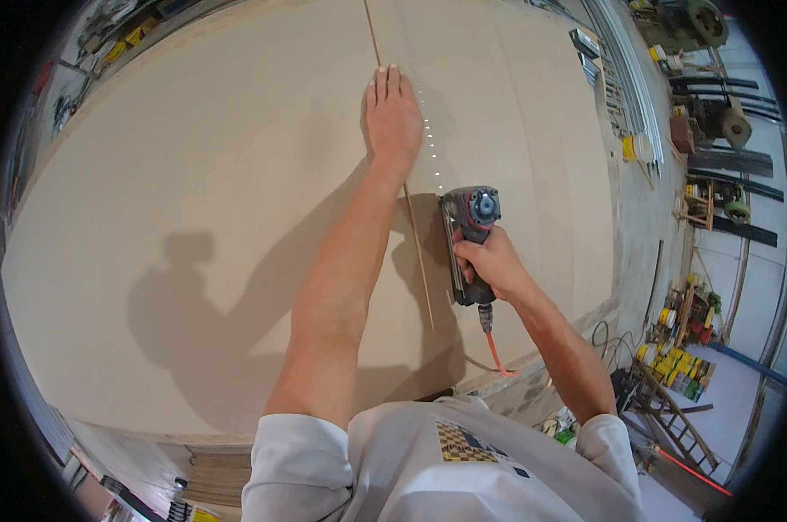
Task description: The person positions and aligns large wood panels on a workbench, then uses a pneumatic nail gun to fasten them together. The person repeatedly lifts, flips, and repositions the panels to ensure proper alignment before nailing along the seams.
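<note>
Beneath my left hand (393,121), which lies flat with its fingers pointing away from me, runs a thin wooden strip (420,258) across a large pale board (139,163). My right hand (491,261) grips the handle of a black pneumatic nailer (475,202), its nose resting at or just above the board to the right of the strip. An orange air hose (494,355) leads from the nailer's metal coupling toward me. From near the nose, a row of small bright marks (432,147), too small to identify, extends away alongside the strip.
Long metal profiles (628,85) and a white-and-yellow bucket (638,148) stand beyond the board's right edge. Farther right are a wooden ladder (674,417), stacked yellow containers (674,368) and machinery (706,23). Loose cables (612,339) lie near the board's right corner.
</note>
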A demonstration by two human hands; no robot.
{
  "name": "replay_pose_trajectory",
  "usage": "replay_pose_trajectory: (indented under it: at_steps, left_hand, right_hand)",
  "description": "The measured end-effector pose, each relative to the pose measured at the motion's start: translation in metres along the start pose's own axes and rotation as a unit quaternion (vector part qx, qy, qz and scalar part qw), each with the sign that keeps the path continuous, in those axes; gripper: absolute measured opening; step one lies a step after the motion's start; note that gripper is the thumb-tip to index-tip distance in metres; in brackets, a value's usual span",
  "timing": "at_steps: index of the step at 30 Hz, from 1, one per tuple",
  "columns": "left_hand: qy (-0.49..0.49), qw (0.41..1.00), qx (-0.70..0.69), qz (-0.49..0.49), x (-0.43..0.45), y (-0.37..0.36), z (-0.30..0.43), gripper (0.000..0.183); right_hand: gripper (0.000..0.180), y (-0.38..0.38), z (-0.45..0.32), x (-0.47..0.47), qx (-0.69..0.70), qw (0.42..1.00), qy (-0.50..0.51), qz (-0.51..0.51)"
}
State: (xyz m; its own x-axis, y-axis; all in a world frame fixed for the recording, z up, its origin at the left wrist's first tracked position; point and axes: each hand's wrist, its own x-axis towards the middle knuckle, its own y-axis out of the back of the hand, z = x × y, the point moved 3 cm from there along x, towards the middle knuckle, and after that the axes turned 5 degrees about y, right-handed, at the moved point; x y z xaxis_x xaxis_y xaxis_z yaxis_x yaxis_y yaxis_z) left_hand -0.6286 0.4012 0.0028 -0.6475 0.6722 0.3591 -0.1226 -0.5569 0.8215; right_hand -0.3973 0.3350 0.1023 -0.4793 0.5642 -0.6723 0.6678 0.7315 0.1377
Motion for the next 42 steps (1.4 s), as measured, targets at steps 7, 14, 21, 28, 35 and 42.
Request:
replay_pose_trajectory:
  at_steps: [7,14,21,28,35,42]
  left_hand:
    - [-0.010,1.000,-0.001,0.002,0.012,-0.009,-0.003,0.039]
    - [-0.007,1.000,0.005,0.008,0.028,-0.019,-0.011,0.039]
    - [-0.004,1.000,-0.019,-0.008,0.040,-0.023,-0.011,0.040]
    - [-0.013,1.000,-0.003,-0.011,0.053,-0.035,-0.014,0.043]
    - [-0.018,1.000,-0.011,-0.009,0.070,-0.047,-0.018,0.043]
    - [-0.016,1.000,-0.001,-0.018,0.080,-0.057,-0.020,0.045]
  right_hand:
    - [0.014,0.001,0.007,0.002,0.014,1.000,-0.006,0.011]
    - [0.011,-0.001,0.000,0.001,0.012,1.000,-0.013,0.015]
    - [0.010,0.005,0.021,0.007,-0.021,0.999,-0.039,0.018]
    - [0.008,0.006,0.014,0.004,-0.027,0.999,-0.036,0.030]
    - [0.011,0.006,0.011,0.003,-0.043,0.998,-0.038,0.038]
    - [0.013,0.011,0.037,0.008,-0.050,0.997,-0.043,0.037]
